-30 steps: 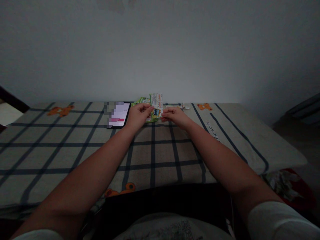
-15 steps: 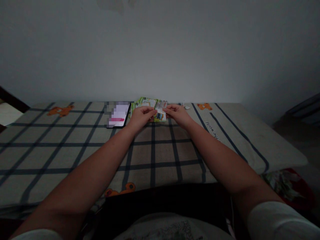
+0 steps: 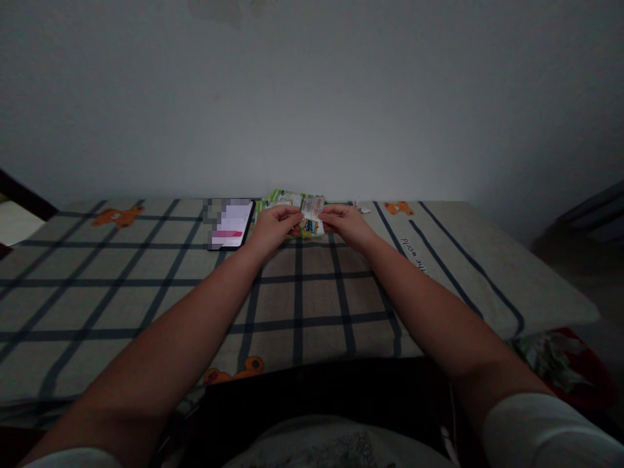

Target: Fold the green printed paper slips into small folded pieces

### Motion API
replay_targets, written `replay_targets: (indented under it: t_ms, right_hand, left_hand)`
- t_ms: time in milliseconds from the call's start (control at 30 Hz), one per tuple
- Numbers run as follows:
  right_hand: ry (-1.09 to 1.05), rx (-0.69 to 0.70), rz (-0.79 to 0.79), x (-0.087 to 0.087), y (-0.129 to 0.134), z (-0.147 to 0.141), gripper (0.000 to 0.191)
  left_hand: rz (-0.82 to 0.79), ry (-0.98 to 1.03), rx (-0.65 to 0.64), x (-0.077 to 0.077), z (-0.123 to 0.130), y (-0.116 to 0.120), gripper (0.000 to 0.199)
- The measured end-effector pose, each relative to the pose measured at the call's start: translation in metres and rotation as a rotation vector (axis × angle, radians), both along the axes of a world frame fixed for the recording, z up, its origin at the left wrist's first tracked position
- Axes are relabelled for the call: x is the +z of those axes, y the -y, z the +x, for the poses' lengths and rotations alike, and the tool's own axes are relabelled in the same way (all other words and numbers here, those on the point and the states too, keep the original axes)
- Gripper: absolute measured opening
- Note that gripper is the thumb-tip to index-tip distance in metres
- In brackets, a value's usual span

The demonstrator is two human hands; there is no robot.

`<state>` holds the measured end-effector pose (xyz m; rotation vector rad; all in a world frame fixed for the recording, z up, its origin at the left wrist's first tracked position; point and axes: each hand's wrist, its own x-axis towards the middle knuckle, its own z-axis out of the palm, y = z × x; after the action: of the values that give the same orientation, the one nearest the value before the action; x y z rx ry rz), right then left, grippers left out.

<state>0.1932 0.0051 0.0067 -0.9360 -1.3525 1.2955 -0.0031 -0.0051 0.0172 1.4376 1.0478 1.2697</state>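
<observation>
Near the wall side of the table, a green and white printed packet [image 3: 312, 209] is pinched between both hands. Thumb and fingers of my left hand [image 3: 277, 225] are closed on its left part. My right hand [image 3: 345, 223] pinches the right edge the same way. More green printed packets [image 3: 285, 197] lie under and behind the left hand, partly hidden by it. Their number is not clear.
A phone [image 3: 231, 224] with a lit, partly blurred screen lies left of the packets. A small white scrap [image 3: 363, 207] is right of them. The checked tablecloth [image 3: 322, 296] covers the table against a grey wall. A red container [image 3: 580, 367] stands low at right.
Both hands stay almost in place. The held packet has tilted and shifted slightly between the fingers.
</observation>
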Motion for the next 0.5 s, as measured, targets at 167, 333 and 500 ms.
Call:
replay_targets:
  t_ms: [167, 333, 500]
  right_hand:
    - [-0.062, 0.033, 0.076, 0.0009, 0.0028, -0.0006, 0.037]
    - [0.021, 0.054, 0.179, 0.0007, 0.0036, 0.0005, 0.03]
    - [0.015, -0.002, 0.19, 0.0015, 0.0044, -0.0003, 0.026]
  left_hand:
    - [-0.063, 0.156, -0.009, 0.0002, 0.0002, -0.0019, 0.029]
    - [-0.133, 0.22, -0.063, -0.0008, 0.0002, -0.0036, 0.03]
    - [-0.138, 0.204, -0.096, 0.0034, 0.0032, 0.0028, 0.022]
